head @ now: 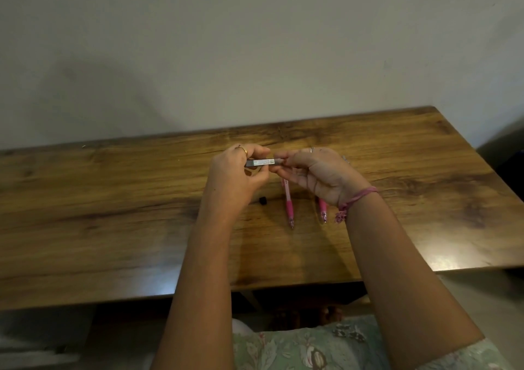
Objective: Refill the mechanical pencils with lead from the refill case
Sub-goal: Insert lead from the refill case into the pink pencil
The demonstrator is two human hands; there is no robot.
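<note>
The refill case (260, 162) sits at the centre of the frame, held above the worktop (113, 199) — a slim grey case with a pale label along its side, lying roughly level from left to right. The left hand (236, 171) grips its left part, fingers curled over the top and thumb underneath. The right hand (317, 171) meets it from the right, fingertips pinching the case's right end (whether a cap or a lead is between those fingertips is too small to tell).

Below the hands two pink mechanical pencils lie flat on the wood, both running towards the lower edge of the frame with their tips nearest the viewer. The left pencil (288, 205) shows most of its barrel and its darker pink grip; the right pencil (322, 213) is mostly hidden under the right hand, only its lower part showing. They lie near each other, not touching.

To the left of the left pencil, a small black piece (263, 200) rests on the worktop — apart from both pencils.

The right wrist wears a pink thread band (357, 198) with a tassel, and the left hand a gold ring (245, 151). A plain pale wall (255, 43) fills the upper half of the frame.
</note>
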